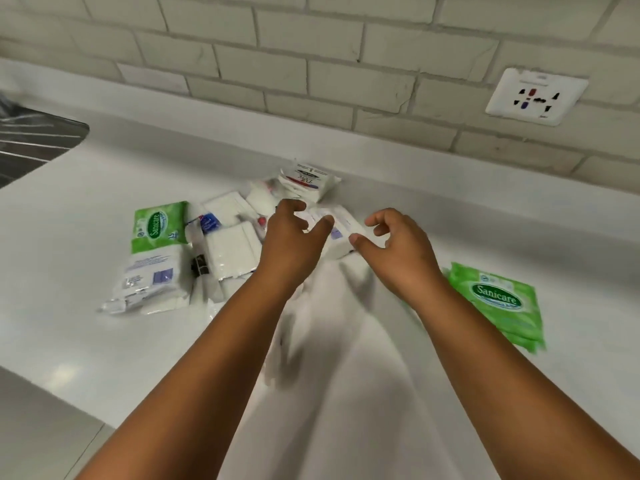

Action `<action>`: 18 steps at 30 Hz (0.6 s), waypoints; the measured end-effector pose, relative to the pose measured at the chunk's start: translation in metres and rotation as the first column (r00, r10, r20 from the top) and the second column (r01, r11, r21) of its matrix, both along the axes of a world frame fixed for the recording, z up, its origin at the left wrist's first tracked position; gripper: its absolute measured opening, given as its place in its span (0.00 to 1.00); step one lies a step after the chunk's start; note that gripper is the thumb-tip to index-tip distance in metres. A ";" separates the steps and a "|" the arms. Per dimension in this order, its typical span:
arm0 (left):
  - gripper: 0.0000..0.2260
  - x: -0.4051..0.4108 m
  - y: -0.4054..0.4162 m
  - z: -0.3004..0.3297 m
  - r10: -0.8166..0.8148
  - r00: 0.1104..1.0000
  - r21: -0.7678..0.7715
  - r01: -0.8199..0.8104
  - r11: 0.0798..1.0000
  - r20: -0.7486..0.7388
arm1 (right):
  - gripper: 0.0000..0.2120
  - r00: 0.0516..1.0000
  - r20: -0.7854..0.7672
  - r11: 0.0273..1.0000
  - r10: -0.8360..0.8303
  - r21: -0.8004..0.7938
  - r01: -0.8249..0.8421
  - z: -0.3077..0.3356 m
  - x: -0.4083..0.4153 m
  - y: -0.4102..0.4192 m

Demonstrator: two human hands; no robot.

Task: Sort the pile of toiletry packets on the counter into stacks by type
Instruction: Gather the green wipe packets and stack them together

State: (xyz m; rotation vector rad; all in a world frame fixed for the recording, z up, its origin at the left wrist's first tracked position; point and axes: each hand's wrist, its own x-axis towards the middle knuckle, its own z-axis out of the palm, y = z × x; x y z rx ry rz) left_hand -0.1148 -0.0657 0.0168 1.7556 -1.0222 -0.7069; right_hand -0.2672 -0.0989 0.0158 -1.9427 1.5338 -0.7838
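Both my arms reach out over the counter [86,209] toward the pile [242,230] of packets.

My left hand [292,237]: fingers curled, thumb apart from them, tips at a white packet [337,225] with small purple print. Cannot tell whether it grips the packet or only touches it; the hand is blurred.

My right hand [398,244]: fingers bent and spread, thumb tip just beside the same packet's near corner. Holds nothing that I can see.

Pile sits at 12 o'clock from my hands and runs out to 9 o'clock. At its 9 o'clock end, a green Sanicare pack [157,225] lies beside plain white packs [230,251]. At the far end, near the wall, a white Dove bar [308,180].

At 4 o'clock from my right hand, well apart from the pile, a green stack [498,303] of Sanicare packs lies flat.

Socket [536,97] on the tiled wall at 1 o'clock. Sink [31,140] edge at 10 o'clock.
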 end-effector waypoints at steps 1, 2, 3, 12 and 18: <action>0.20 0.024 0.005 0.000 0.018 1.000 -0.002 -0.018 1.000 0.015 | 0.15 1.000 0.006 1.000 0.026 0.012 -0.026 0.002 0.024 0.001; 0.20 0.044 0.010 -0.001 0.040 0.999 0.005 -0.040 0.999 0.028 | 0.15 0.998 0.013 0.998 0.054 0.021 -0.054 0.003 0.043 0.002; 0.20 0.068 0.015 -0.002 0.063 0.997 0.017 -0.063 0.998 0.045 | 0.15 0.996 0.025 0.996 0.088 0.027 -0.088 0.004 0.067 0.003; 0.18 0.252 0.042 -0.022 0.199 0.960 0.170 -0.233 0.958 0.196 | 0.11 0.944 -0.009 0.932 0.329 0.166 -0.323 -0.015 0.238 -0.004; 0.24 0.300 0.042 -0.045 0.000 0.939 0.499 -0.183 0.847 0.345 | 0.18 0.814 -0.281 0.862 0.508 0.166 -0.480 -0.024 0.320 -0.039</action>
